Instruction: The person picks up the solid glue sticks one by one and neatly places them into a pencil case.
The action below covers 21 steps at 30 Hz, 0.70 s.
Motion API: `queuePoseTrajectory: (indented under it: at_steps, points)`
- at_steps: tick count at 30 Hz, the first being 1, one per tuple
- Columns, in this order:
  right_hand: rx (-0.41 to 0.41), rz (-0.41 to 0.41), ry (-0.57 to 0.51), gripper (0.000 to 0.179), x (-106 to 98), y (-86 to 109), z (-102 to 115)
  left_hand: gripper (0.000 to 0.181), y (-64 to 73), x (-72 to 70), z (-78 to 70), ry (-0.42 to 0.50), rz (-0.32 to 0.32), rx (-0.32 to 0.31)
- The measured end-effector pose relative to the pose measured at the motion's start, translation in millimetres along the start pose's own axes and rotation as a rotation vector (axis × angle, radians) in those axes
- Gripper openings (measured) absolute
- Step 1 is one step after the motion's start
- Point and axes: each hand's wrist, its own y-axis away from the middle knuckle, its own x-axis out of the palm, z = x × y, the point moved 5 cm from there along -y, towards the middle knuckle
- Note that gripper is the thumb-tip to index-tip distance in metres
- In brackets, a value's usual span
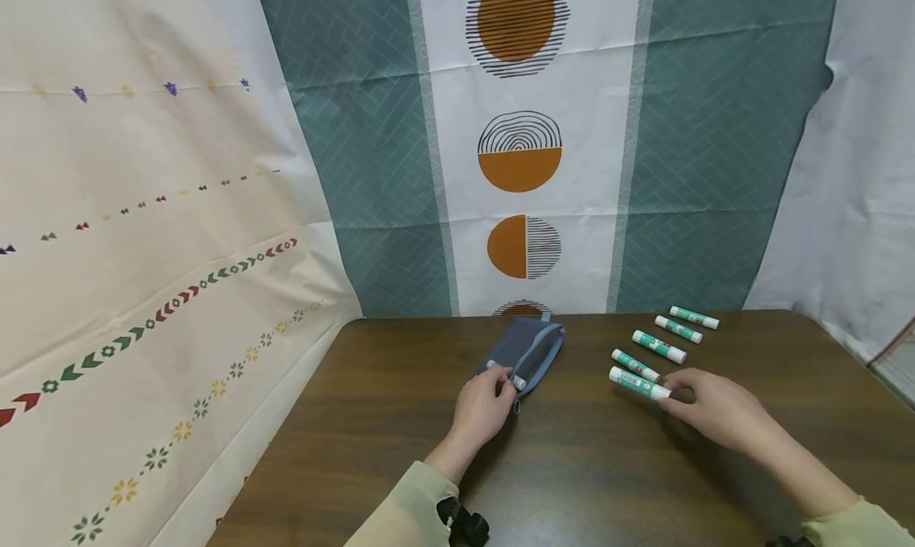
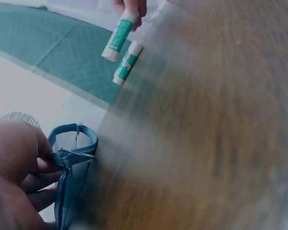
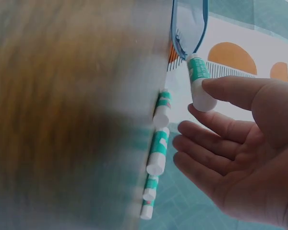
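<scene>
My left hand (image 1: 482, 408) pinches the near edge of a dark blue zip pouch (image 1: 516, 342). In the left wrist view the pouch (image 2: 77, 184) has its light-blue-trimmed mouth spread in a loop. A whitish piece shows at the pouch beside my fingers in the head view; what it is I cannot tell. Between thumb and fingertips, my right hand (image 1: 718, 408) holds a green-and-white glue stick (image 1: 638, 383) by its white end. The right wrist view has this glue stick (image 3: 199, 79) raised off the table, its other fingers loosely spread.
Several more glue sticks (image 1: 659, 346) lie in a slanted row on the brown wooden table (image 1: 572, 468), just beyond my right hand. Behind the table's far edge hangs a teal and white patterned cloth (image 1: 379, 174). A cream patterned cloth (image 1: 179, 293) hangs along the left side.
</scene>
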Motion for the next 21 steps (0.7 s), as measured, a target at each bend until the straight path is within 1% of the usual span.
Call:
queuePoseTrajectory:
  at_steps: [3,9,13,17,21]
  points:
    - [-0.010,-0.021,-0.014,0.032,1.6,-2.4,4.3,0.021,0.5,-0.5,-0.2,0.002,0.000,0.002]
    - [-0.014,-0.037,-0.041,0.037,5.3,-7.8,10.4,0.020,0.3,-1.0,0.2,0.002,0.000,0.002]
    - [-0.010,-0.030,-0.062,0.038,7.8,-13.1,14.8,0.020,0.8,-1.5,0.6,0.005,-0.007,0.011]
    - [-0.004,-0.013,-0.080,0.035,10.7,-17.2,20.0,0.020,1.1,-0.3,2.0,0.005,-0.009,0.015]
    - [-0.003,-0.012,-0.090,0.034,14.0,-21.0,26.6,0.020,1.2,-0.2,1.9,0.009,-0.010,0.017]
